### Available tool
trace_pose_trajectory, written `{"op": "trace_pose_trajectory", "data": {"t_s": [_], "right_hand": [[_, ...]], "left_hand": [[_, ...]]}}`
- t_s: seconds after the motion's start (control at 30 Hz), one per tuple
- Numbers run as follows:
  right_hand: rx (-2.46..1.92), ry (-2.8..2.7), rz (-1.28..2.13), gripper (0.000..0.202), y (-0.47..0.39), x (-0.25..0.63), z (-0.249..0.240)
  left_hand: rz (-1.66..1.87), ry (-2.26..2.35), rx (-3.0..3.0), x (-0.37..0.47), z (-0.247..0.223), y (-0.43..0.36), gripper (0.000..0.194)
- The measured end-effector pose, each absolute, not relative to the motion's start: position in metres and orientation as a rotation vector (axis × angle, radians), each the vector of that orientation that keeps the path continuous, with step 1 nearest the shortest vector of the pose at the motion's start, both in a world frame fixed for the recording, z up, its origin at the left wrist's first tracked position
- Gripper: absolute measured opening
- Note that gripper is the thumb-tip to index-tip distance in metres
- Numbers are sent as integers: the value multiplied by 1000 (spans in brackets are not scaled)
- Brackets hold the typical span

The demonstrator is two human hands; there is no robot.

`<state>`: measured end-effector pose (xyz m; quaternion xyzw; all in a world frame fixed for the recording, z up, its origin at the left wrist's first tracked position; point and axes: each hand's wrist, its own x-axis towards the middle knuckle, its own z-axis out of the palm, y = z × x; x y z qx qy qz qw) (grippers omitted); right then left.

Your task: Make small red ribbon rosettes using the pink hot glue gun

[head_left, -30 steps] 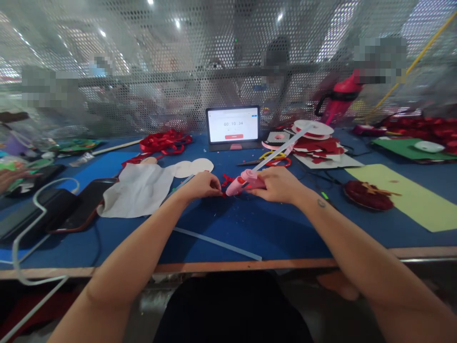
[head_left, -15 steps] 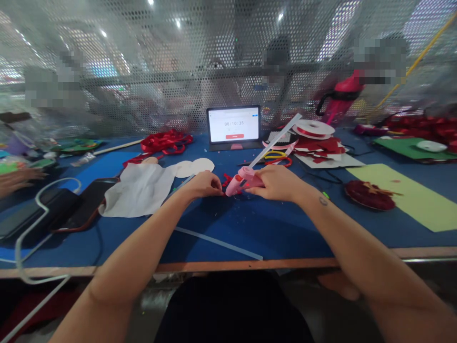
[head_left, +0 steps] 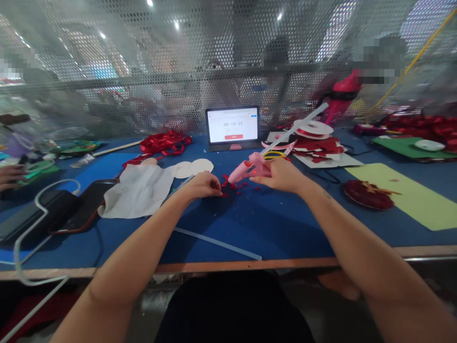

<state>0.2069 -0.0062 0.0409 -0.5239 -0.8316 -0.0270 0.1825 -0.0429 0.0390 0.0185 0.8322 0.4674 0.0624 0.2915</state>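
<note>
My right hand (head_left: 283, 175) is wrapped round a pink glue gun (head_left: 246, 169), whose nozzle points down and to the left. Out of its back a long translucent glue stick (head_left: 312, 117) slants up to the right. My left hand (head_left: 204, 185) is closed in a pinch just left of the nozzle, with a small red piece (head_left: 223, 194) at its fingertips. Several red scraps (head_left: 233, 184) lie on the blue table (head_left: 285, 224) under the gun's tip. A loose glue stick (head_left: 219, 243) rests nearer the front edge.
Left of my hands are a white cloth (head_left: 137, 190), white round pieces (head_left: 198, 166) and a phone (head_left: 85, 205). A tablet (head_left: 233, 126) stands behind. Rightward sit a ribbon spool (head_left: 314, 128), a dark red round piece (head_left: 367, 194) and yellow paper (head_left: 421, 200). A co-worker's hand (head_left: 10, 177) shows far left.
The glue gun in my right hand has lifted slightly away from my left fingertips and tilted flatter, uncovering more red scraps. My left hand has stayed almost in place. The co-worker's hand has shifted left.
</note>
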Motion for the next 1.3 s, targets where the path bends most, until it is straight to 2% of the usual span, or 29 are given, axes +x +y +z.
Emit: {"op": "trace_pose_trajectory", "data": {"t_s": [0.27,0.5,0.73,0.87,1.03,1.13,1.3], "right_hand": [[-1584,-1935,-35,40,25,227,2],[-1772,-2012,102,45,37,227,-11],[-1807,-2070,-183,59,14,239,8],[-2031,-2172,-123,42,-9,233,28],[-1534,-2444,-148,21,-28,185,26],[-1179,-2557,-262,19,-31,158,13],[-1147,-2601,-400,18,-28,144,2]], "left_hand": [[153,1282,2320,-42,26,33,20],[190,1260,2308,-42,24,32,20],[207,1244,2314,-42,23,34,18],[200,1250,2301,-41,23,33,18],[201,1239,2300,-41,23,33,16],[212,1218,2298,-42,22,34,18],[208,1208,2310,-42,22,34,19]]}}
